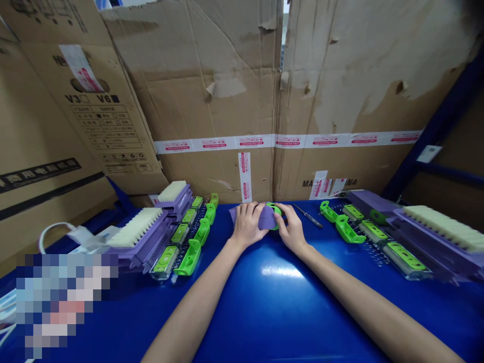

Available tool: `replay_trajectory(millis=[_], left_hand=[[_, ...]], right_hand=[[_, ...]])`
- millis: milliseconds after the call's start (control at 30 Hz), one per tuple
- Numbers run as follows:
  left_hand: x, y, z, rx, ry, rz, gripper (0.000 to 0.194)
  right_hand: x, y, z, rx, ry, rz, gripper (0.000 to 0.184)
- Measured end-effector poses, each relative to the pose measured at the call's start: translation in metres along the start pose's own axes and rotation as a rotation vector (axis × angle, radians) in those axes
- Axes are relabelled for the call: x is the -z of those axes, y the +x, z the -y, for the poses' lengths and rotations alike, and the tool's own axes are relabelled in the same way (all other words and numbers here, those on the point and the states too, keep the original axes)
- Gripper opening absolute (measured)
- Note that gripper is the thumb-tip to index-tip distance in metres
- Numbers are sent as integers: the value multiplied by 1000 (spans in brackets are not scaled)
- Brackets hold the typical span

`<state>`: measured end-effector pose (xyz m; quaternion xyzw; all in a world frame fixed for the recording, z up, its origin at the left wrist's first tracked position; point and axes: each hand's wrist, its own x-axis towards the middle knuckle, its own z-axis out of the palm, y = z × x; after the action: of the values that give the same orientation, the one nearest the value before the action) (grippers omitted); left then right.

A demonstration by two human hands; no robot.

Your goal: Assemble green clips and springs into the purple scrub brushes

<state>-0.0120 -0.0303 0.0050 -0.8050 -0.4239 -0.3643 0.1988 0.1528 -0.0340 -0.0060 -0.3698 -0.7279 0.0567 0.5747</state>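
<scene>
A purple plastic housing (268, 218) with a rounded end is between my hands at the back middle of the blue table. My left hand (247, 222) is closed over it from the left, fingers wrapped across its top. My right hand (290, 228) pinches a bright green plastic piece (277, 225) at the housing's right end. How far the green piece sits inside the housing cannot be seen, as my fingers cover the joint. Just right of my right hand lies a thin dark screwdriver-like tool (308, 216).
On the left stand purple brush parts (141, 229) with cream bristles, beside clear-and-green pieces (165, 261), green clips (189, 258) and springs. Similar brush parts (446, 227), clear-and-green pieces (404, 256) and green clips (348, 231) lie right. Cardboard (212, 111) walls the back; a white cable (51, 229) runs left.
</scene>
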Motion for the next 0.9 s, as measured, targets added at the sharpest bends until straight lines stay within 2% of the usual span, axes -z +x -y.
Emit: replay_trajectory(millis=[267,367,533,633,767,900], left_hand=[[0,-2,1,-72,44,60,63],[0,-2,-1,-120,58,98,57],[-4,-3,-1,-115,56,62,53],[-6,-3,0,-98,38,28,58],[-6,-2,1,-79,29,-15,60],[-8,-2,1,-77,77,-13,59]], right_hand=[[1,0,-3,-1,-31,91,38],[1,0,-5,-21,-44,111,38],[0,1,-4,-71,-35,108,38],[0,4,-4,-144,21,76,39],[-2,6,-8,-313,86,13,45],[-3,6,-12,-422,92,-10,50]])
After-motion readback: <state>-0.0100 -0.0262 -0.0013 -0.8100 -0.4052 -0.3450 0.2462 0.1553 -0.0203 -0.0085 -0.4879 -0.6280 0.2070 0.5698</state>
